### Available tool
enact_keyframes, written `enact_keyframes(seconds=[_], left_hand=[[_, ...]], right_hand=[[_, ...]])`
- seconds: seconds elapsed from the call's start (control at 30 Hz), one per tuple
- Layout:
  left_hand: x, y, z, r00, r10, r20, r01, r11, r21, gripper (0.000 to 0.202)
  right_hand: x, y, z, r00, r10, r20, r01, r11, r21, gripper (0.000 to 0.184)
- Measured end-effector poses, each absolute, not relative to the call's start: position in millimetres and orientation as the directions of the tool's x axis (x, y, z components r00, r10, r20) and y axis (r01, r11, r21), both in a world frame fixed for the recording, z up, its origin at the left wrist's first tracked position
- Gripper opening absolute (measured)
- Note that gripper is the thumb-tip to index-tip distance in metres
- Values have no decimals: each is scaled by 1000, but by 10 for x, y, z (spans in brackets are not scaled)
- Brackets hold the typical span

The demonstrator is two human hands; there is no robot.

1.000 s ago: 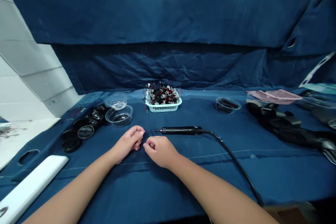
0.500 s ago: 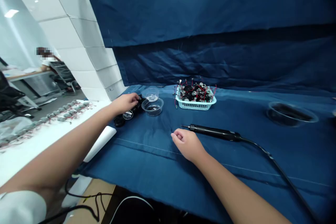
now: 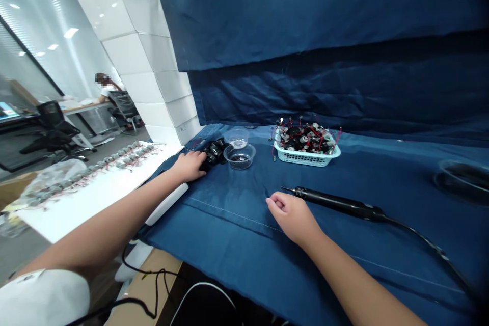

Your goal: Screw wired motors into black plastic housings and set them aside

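where the left hand (image 3: 191, 166) reaches to ten o'clock, its fingers bend over a heap of black parts (image 3: 216, 151); whether they grip one i cannot tell. the right hand (image 3: 294, 215) rests empty on the blue cloth (image 3: 233, 214), fingers loosely curled, the corded driver (image 3: 338, 204) at its two o'clock, likely kept handy.
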State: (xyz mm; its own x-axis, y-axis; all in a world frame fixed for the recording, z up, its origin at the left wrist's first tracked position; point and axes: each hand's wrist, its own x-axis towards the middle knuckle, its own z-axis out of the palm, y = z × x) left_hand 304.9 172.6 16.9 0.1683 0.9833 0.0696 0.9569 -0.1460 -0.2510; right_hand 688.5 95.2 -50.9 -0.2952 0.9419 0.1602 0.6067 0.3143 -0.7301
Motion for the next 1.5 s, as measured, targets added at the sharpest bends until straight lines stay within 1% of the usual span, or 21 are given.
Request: enact_keyframes(seconds=[0.13,0.3,0.4,0.5,0.6,0.67,0.77,0.87,0.93,1.0,1.13,1.2,1.3,1.5], left_hand=[[3155,1634,159,244,963,111,945,-211,-248,30],[3357,1467,86,409,902,137,903,-379,-204,16],[3397,1436,46,464,874,143,882,-440,-171,16],[3358,1467,88,507,856,102,860,-493,-132,17],[3312,1534,218,553,832,31,831,-549,-84,27],[3301,1614,336,556,831,2,830,-555,-56,33],[3288,1825,554,472,881,27,881,-470,-45,43],[3177,2125,829,289,951,108,957,-282,-74,50],[2992,2314,1024,159,977,139,984,-146,-100,49],[2715,2432,1194,30,990,137,991,-11,-133,43],[2021,2317,1374,-203,977,66,958,212,-194,35],[1686,2101,1373,-288,957,38,936,289,-202,34],[1272,1703,1270,-368,929,48,911,370,-182,36],[816,1118,839,-465,883,69,872,470,-136,40]], right_hand=[[6886,958,-534,-301,942,150,605,310,-733,35],[6877,948,-536,-306,941,146,619,314,-720,37],[6874,936,-511,-307,941,144,630,314,-710,36],[6868,923,-480,-301,942,147,635,313,-707,33],[6853,909,-460,-290,945,153,634,310,-709,31],[6842,904,-452,-288,944,163,632,315,-708,31],[6838,907,-446,-291,942,169,631,322,-706,32],[6853,909,-447,-288,945,157,635,311,-707,33],[6867,906,-456,-290,946,148,638,306,-707,33],[6877,905,-471,-298,944,140,637,306,-708,33],[6886,908,-496,-304,945,120,657,299,-692,35],[6890,908,-500,-305,947,102,669,289,-685,36],[6901,908,-510,-307,948,87,675,281,-683,38],[6923,926,-569,-304,951,61,698,266,-665,40]])
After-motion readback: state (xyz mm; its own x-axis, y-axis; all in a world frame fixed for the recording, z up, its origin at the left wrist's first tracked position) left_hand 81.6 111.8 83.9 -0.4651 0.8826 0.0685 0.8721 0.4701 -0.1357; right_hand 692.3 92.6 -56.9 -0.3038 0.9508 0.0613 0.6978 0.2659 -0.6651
